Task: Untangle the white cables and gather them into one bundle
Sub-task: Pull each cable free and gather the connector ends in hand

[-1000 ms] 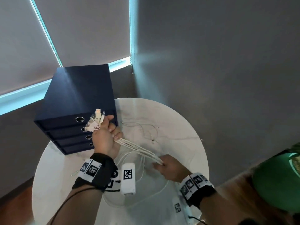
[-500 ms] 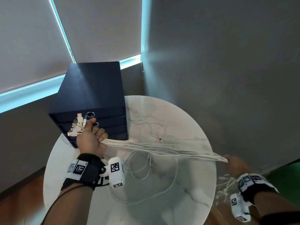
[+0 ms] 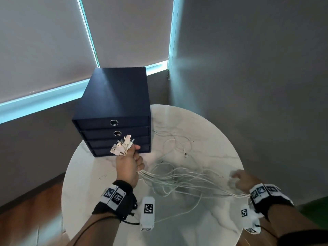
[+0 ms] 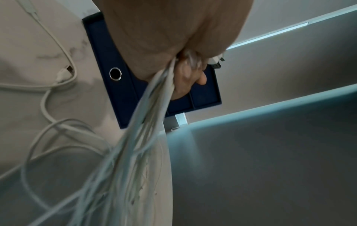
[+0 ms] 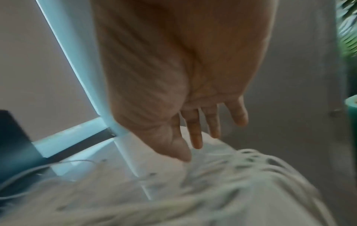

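Note:
My left hand grips a bundle of white cables just below their plugs, which fan out above the fist in front of the drawer box. From the fist the cables sag in loose strands across the round table to its right edge. My right hand hovers there above the strands. In the right wrist view the right hand has straight fingers and holds nothing, with blurred cables beneath it. The left wrist view shows the left hand clenched round the cables.
A dark blue drawer box stands at the back left of the white marble table. More loose white cables lie behind the bundle. Grey walls and window blinds lie beyond the table. Something green sits off the right edge.
My right hand slid along the bundle to the table's right edge, pulling it taut, then let go. The cables now hang slack. My left hand kept its grip.

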Motion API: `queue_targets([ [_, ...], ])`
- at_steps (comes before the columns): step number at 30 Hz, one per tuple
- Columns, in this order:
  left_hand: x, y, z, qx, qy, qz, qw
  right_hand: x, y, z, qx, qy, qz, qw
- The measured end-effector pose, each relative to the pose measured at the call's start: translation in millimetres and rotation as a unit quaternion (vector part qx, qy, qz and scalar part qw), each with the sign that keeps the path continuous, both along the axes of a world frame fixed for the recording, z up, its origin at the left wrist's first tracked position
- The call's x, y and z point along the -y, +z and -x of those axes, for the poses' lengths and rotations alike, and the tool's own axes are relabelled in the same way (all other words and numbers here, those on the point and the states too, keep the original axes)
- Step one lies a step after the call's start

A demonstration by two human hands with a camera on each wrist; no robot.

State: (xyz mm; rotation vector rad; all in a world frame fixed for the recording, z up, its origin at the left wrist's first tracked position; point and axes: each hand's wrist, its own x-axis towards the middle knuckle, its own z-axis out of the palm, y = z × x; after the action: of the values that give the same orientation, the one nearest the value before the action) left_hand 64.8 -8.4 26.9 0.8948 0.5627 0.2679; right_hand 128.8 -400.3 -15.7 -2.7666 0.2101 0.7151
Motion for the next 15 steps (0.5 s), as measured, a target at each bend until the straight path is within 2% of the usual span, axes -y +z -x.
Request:
queue_targets([
  [2,10,1,2,-0.001,-0.02,0.001,1.0,-28,10,-8,0.089,-0.003,-0.071,0.993],
  [5,24,5,3,-0.004,-0.053,-0.007,0.999,-91,38,-11,0.225,0.041,-0.222,0.948],
  [7,32,8,2,-0.012,-0.075,-0.032,0.997,-138,58,-7,0.229,0.062,-0.336,0.912],
  [10,40,13,3,-0.017,-0.105,-0.094,0.99,-200,92,10,0.166,0.105,-0.435,0.878],
  [12,43,19,6,0.01,-0.136,-0.134,0.982,-229,105,20,0.132,0.14,-0.461,0.866],
  [15,44,24,11,0.042,-0.168,-0.214,0.961,-250,113,25,0.144,0.186,-0.423,0.875],
])
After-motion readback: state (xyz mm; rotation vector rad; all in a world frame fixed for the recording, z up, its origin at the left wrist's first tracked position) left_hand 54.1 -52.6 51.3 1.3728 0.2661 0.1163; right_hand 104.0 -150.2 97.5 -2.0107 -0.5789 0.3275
